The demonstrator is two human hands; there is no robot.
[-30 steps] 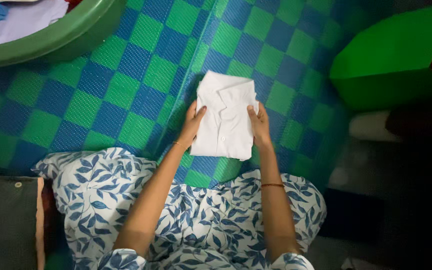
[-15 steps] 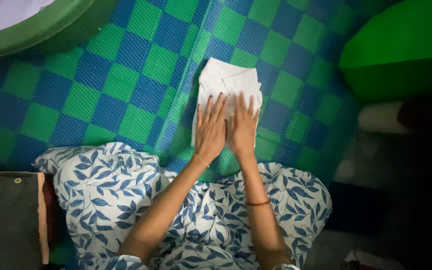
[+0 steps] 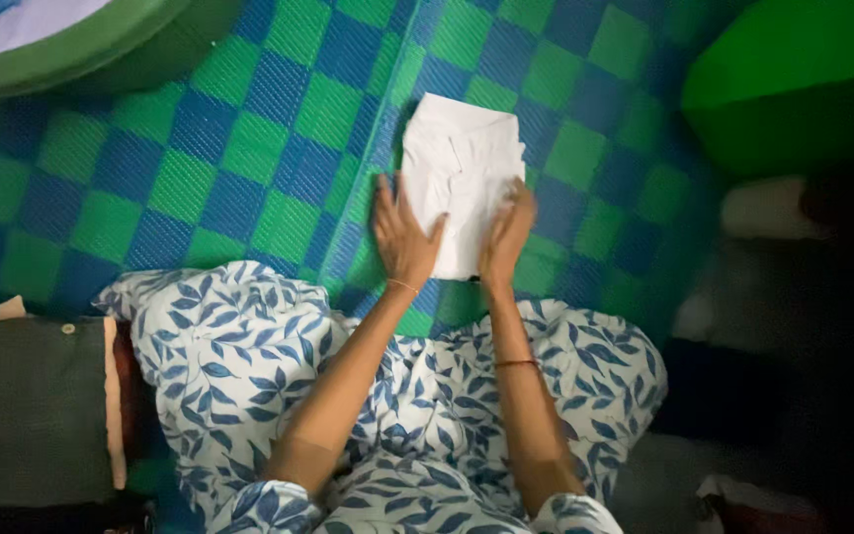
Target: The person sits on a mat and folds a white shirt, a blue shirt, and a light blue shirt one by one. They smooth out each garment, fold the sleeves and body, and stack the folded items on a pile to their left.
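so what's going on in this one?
A person sits on a green and blue checked mat with a folded white shirt lying flat in front of them. The left hand rests at its left edge, the right hand at its lower right edge. A green tub holding clothes sits at upper left.

A woven plastic floor mat in a green and blue checker pattern (image 3: 249,148) is spreading across the floor and carrying everything here. A folded white collared shirt (image 3: 462,168) is lying flat on it near the middle, collar end pointing away. A round green plastic tub (image 3: 71,54) is sitting on the mat at the upper left corner, pale cloth showing inside. A big green block-shaped object (image 3: 793,69) is resting at the upper right edge. A dark grey cushion with tan edging (image 3: 32,405) is lying at the lower left, partly off the mat
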